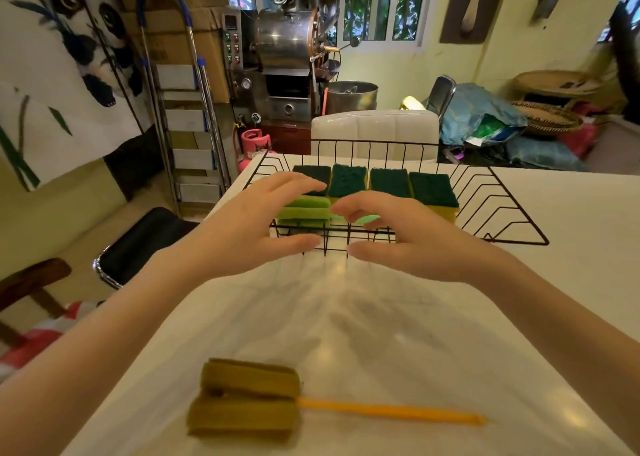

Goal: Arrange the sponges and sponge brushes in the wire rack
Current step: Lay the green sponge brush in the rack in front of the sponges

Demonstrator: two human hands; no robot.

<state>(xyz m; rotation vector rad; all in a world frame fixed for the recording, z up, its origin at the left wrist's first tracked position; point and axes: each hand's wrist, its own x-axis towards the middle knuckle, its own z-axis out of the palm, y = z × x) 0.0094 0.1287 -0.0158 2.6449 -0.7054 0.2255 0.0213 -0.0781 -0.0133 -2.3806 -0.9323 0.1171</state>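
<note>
A black wire rack (pixel 512 209) stands on the white table. Along its back lies a row of several yellow sponges with dark green scrub tops (pixel 389 182). In front of them, at the rack's near left, sits a light green sponge brush head (pixel 304 211). My left hand (pixel 249 223) hovers over it with fingers spread, holding nothing. My right hand (pixel 408 237) hovers beside it at the rack's front rail, fingers curled and apart, empty. Near me on the table lies an olive-yellow sponge brush (pixel 246 398) with an orange handle (pixel 391 412).
The white table (pixel 571 282) reaches from me to the rack. A white padded chair (pixel 375 133) stands behind the rack. A black stool (pixel 138 244), a stepladder (pixel 187 119) and a pink gas cylinder (pixel 254 143) stand at the left. Bags and baskets are piled at the back right.
</note>
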